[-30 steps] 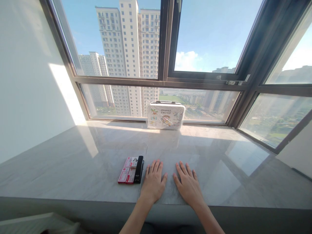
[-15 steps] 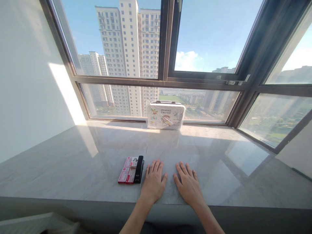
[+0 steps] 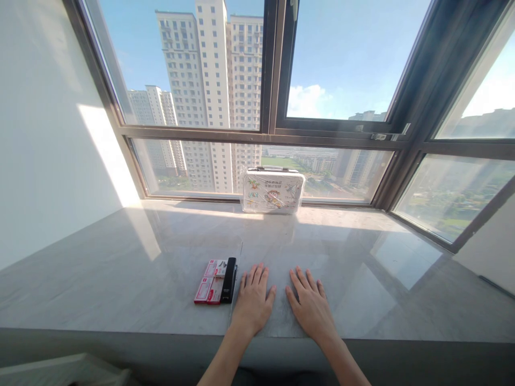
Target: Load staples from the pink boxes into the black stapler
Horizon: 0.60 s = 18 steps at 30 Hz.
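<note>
My left hand [image 3: 252, 300] lies flat, palm down, on the grey marble sill [image 3: 153, 300], fingers stretched out and holding nothing. Just to its left is a black stapler [image 3: 229, 281], apart from the fingers. Against the stapler's left side lie several small red-and-white boxes [image 3: 207, 288], likely of staples, in a tight group. My right hand [image 3: 309, 300] also rests flat on the stone with its fingers spread, nothing in it. A gap of bare stone separates the two thumbs.
A white case [image 3: 273, 192] with cartoon prints and a dark handle, wrapped in clear plastic, stands upright against the window. Dark window frames [image 3: 257, 136] run along the back and right. A white wall [image 3: 48, 139] bounds the left. A pale object [image 3: 68, 370] sits below the front edge.
</note>
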Motion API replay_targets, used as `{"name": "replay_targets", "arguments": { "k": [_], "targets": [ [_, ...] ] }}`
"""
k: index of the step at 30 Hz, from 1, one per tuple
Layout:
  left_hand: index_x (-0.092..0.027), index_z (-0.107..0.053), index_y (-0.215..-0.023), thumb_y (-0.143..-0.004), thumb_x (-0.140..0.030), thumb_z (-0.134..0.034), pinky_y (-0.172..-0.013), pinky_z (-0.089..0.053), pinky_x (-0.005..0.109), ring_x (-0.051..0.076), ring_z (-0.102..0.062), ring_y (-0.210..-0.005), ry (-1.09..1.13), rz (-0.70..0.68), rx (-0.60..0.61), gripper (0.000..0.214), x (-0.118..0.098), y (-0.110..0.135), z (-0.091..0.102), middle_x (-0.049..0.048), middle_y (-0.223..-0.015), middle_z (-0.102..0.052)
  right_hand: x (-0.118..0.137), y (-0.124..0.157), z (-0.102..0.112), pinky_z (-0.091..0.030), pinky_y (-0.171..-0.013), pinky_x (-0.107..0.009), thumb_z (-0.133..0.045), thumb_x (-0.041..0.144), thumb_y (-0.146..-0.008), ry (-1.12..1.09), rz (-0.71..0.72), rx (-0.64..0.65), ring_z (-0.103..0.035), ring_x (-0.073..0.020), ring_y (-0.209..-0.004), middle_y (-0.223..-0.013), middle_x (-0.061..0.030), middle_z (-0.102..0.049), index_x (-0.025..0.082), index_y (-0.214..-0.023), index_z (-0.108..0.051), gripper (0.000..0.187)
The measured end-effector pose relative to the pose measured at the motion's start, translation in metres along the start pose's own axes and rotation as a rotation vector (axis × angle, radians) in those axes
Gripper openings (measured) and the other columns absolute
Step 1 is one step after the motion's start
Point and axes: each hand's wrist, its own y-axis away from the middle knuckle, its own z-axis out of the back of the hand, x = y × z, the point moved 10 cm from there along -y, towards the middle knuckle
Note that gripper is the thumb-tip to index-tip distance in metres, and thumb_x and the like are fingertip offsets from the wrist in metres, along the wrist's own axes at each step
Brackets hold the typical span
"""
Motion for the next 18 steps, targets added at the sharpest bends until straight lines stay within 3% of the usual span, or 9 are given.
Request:
{"name": "replay_targets", "arguments": {
  "k": [18],
  "targets": [
    [-0.028, -0.037, -0.153, -0.102, -0.050, -0.028, -0.124, -0.016, 0.049, 0.024, -0.019, -0.152, 0.009, 0.003, -0.010, 0.057, 0.0005, 0.0001, 0.0005, 0.0014, -0.163, -0.029, 0.0021, 0.0025, 0.0028, -0.013, -0.122, -0.050, -0.026, 0.050, -0.100, -0.006, 0.006, -0.015, -0.015, -0.0275, -0.153, -0.164, 0.0013, -0.027, 0.030, -0.155, -0.036, 0.059]
  ]
}}
